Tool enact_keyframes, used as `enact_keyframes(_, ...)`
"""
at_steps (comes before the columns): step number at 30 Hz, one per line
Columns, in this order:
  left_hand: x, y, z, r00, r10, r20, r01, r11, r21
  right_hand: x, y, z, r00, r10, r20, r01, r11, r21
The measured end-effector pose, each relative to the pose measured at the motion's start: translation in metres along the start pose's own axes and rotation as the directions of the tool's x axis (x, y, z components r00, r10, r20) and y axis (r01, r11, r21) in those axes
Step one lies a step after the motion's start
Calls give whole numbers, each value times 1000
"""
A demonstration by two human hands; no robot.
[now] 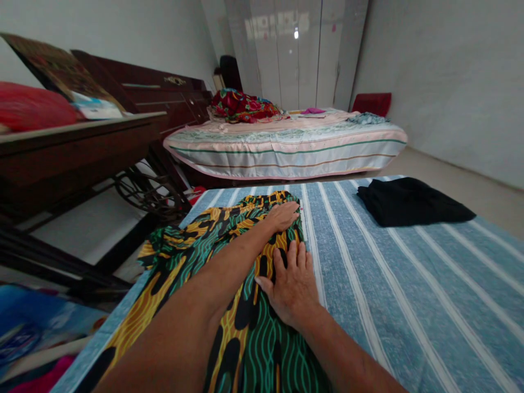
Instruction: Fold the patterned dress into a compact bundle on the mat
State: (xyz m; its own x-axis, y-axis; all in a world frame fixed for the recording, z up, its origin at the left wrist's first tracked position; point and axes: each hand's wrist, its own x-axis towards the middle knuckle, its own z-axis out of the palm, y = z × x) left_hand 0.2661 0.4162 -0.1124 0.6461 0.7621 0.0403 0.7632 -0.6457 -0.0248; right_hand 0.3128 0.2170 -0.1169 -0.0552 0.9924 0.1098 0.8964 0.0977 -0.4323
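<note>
A garment (245, 316) patterned in green, yellow and black lies spread on a blue-and-white striped sheet (339, 273). Its far end has a gathered edge, and its left side is rumpled. My left hand (283, 215) rests flat on the cloth near that gathered end, at the right edge. Closer to me, my right hand (292, 284) presses on the same cloth with fingers spread, the fingertips by the garment's right edge. Neither hand grips anything. My left forearm covers part of the garment's middle.
Folded black cloth (413, 201) lies at the right on the sheet. Beyond stands a bed (286, 155) with a red floral blanket (245, 106). A sewing-machine table (82, 131) with a red bag (35, 106) is on the left; a wardrobe (286, 60) stands behind.
</note>
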Motion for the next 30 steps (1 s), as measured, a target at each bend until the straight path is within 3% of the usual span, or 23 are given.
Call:
enact_keyframes(4, -6, 2, 3, 997, -35, -66, 36, 999, 16, -1, -1, 3, 1000, 0, -24, 0, 1000, -24)
enact_keyframes(11, -9, -2, 14, 1000, -16, 2, 16, 1000, 23, -1, -1, 4, 1000, 16, 1, -16, 998, -65)
enact_keyframes(21, -6, 2, 9, 998, -68, 7, 68, 998, 15, -1, -2, 5, 1000, 26, -11, -26, 998, -49)
enact_keyframes(26, -25, 17, -1, 985, -155, -81, 157, 987, 19, -1, -2, 6, 1000, 20, -5, -20, 1000, -4)
enact_keyframes(30, -49, 26, 2, 979, -181, -92, 184, 983, 25, 0, 3, 9, 994, 23, -110, -19, 999, 36)
